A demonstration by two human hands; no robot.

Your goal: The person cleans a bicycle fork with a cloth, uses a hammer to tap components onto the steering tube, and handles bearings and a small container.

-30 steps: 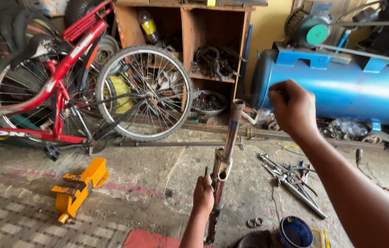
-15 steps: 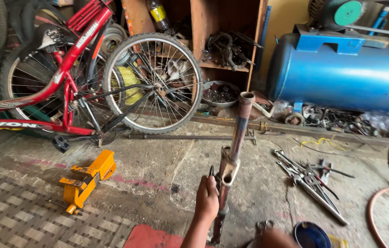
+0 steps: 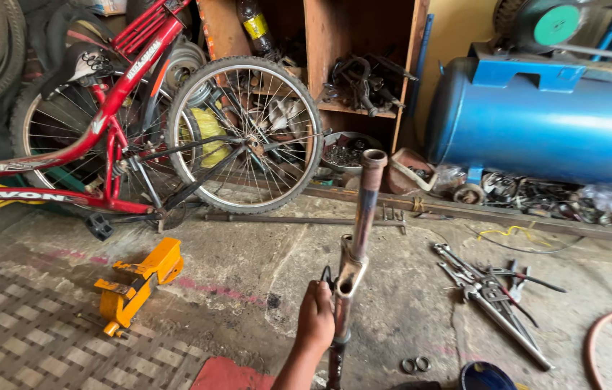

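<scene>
Blue tank (image 3: 544,123): it lay far off by the wall, well behind the work.
Red bike (image 3: 103,130): it stood upside-down-looking by the shelf, well apart from the hand.
Yellow vise (image 3: 136,285): it sat on the floor to the left, near but not touching.
Pliers (image 3: 490,296): they lay on the floor to the right.
Rusty fork (image 3: 356,245): it stood nearly upright, a bit tilted, in the middle of the floor.
Left hand (image 3: 317,318): its fingers were wrapped tight around the fork low down. A firm, low hold seemed best to stop it tipping.
Right hand: it was out of sight.
Two rings (image 3: 415,365): they lay just beside the fork's bottom.
</scene>
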